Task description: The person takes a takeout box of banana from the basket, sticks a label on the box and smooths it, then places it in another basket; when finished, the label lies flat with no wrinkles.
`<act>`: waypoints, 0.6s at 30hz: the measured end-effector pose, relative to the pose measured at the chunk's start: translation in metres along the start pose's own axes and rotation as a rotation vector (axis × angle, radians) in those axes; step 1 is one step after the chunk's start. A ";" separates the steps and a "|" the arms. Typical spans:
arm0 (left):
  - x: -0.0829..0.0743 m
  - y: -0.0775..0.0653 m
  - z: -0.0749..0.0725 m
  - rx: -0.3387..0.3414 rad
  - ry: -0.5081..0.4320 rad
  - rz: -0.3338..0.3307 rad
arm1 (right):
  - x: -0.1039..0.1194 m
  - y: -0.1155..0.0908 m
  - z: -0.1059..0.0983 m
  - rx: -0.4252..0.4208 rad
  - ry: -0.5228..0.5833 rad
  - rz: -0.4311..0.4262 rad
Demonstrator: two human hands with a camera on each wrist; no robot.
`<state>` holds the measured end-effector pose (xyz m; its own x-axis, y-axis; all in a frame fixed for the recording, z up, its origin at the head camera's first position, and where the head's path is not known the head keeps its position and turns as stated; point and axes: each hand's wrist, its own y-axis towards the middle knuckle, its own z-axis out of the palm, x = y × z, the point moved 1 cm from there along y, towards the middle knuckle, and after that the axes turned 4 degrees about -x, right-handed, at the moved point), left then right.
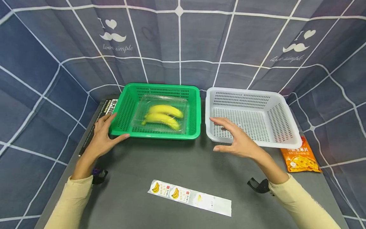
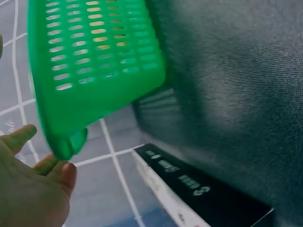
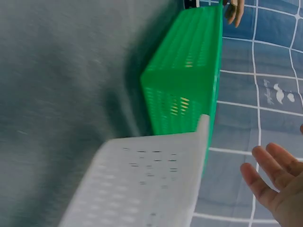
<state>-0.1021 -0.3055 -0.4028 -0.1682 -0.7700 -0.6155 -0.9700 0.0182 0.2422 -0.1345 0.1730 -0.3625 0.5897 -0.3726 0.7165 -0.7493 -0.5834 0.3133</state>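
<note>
A green basket (image 1: 155,136) holds a clear plastic box (image 1: 174,100) with yellow bananas (image 1: 166,110) inside. At the basket's left front corner is my left hand (image 1: 103,136), thumb spread from the fingers, fingertips right at the rim. The left wrist view shows the same hand (image 2: 33,189) beside the green corner, with nothing between thumb and fingers. Beside the green basket, to its right, stands a white basket (image 1: 246,117) with no contents showing. My right hand (image 1: 238,138) hovers over its front left corner, fingers loosely extended and thumb apart, holding nothing.
Toward the table's front lies a strip of banana stickers (image 1: 190,197). An orange snack packet (image 1: 303,156) lies by the white basket's front right corner. A black box (image 1: 94,130) lies left of the green basket. Grey checked curtains (image 1: 200,38) enclose the back and sides.
</note>
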 end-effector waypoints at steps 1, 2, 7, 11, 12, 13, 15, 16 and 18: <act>0.002 0.001 0.002 0.007 -0.009 -0.008 | 0.000 0.010 -0.001 0.009 0.006 0.006; 0.004 0.003 0.003 0.012 -0.014 -0.014 | 0.001 0.020 -0.002 0.020 0.014 0.012; 0.009 0.010 0.007 0.029 -0.022 -0.024 | -0.004 0.069 0.000 0.091 0.048 0.093; 0.008 0.012 0.010 0.041 -0.025 -0.037 | -0.017 0.103 0.011 0.162 0.076 0.152; 0.008 0.012 0.011 0.045 -0.026 -0.043 | -0.021 0.110 0.015 0.182 0.078 0.163; 0.008 0.012 0.011 0.047 -0.023 -0.048 | -0.025 0.118 0.019 0.201 0.076 0.173; 0.009 0.012 0.011 0.057 -0.023 -0.062 | -0.031 0.132 0.028 0.243 0.056 0.190; 0.010 0.013 0.011 0.061 -0.021 -0.069 | -0.034 0.139 0.032 0.262 0.040 0.194; 0.011 0.012 0.010 0.067 -0.017 -0.083 | -0.040 0.151 0.040 0.296 -0.005 0.198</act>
<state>-0.1177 -0.3075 -0.4143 -0.0888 -0.7599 -0.6440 -0.9903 -0.0021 0.1390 -0.2590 0.0707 -0.3685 0.4442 -0.5025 0.7417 -0.7297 -0.6833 -0.0260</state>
